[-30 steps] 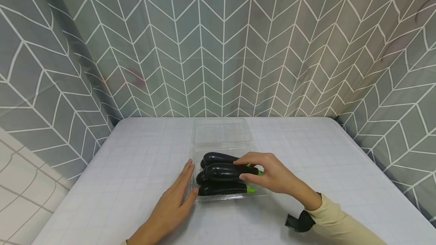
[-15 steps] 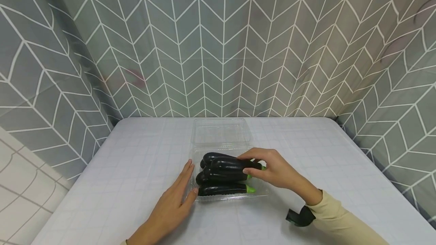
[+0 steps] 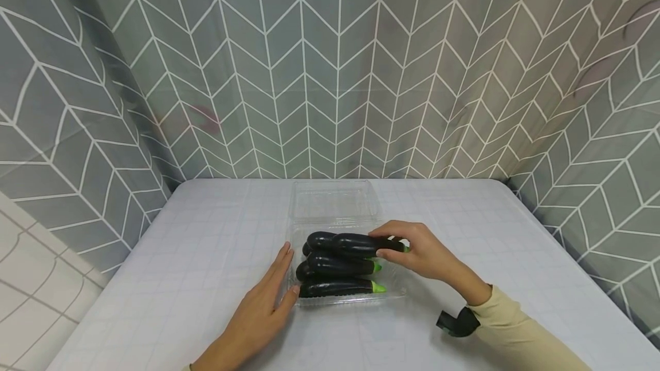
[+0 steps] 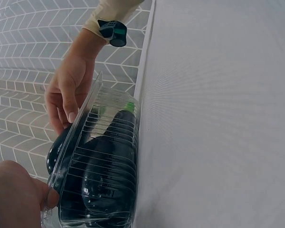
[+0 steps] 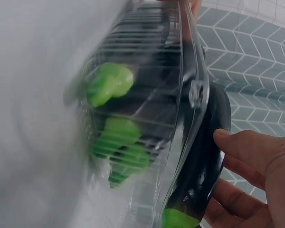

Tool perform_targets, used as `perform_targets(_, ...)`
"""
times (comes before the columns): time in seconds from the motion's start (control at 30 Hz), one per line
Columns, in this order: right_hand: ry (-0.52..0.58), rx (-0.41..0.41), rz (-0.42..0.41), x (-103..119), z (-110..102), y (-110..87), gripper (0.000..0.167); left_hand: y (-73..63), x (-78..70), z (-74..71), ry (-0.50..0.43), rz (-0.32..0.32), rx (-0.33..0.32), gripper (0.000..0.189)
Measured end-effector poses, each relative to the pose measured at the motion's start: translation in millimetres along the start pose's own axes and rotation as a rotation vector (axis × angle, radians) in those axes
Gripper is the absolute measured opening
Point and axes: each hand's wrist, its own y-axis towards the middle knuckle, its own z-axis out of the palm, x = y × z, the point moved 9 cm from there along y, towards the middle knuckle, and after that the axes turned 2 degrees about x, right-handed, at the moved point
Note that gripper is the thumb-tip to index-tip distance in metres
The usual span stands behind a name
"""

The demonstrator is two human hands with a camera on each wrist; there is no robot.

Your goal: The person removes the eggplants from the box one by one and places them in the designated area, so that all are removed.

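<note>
Several dark eggplants with green stem ends lie in a clear plastic clamshell box [image 3: 393, 285]. My right hand [image 3: 423, 253] pinches the narrow stem end of the upper eggplant [image 3: 356, 242] between thumb and fingers. That eggplant lies across the back of the pile, its green cap [image 5: 180, 218] visible in the right wrist view. Below it are a middle eggplant [image 3: 340, 265] and a front eggplant [image 3: 335, 287]. With fingers straight, my left hand [image 3: 265, 302] rests against the box's left side. In the left wrist view its thumb [image 4: 51, 197] touches the rim.
The box's transparent lid [image 3: 335, 200] lies folded back flat behind it. A white cloth covers the table [image 3: 206, 256]. Grey patterned curtains [image 3: 319, 73] hang behind and at both sides. A black strap device [image 3: 459, 322] sits at the right wrist.
My right hand has shifted the upper eggplant backward and to the right, from over the middle of the pile to its rear. The left hand has stayed at the box's side.
</note>
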Motion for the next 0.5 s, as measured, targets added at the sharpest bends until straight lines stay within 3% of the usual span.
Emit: perform_targets(0.5,0.005,-0.031,0.026,-16.0,-10.2,-4.7,0.034,-0.6,-1.0,-0.3,0.002,0.001,-0.002,0.071)
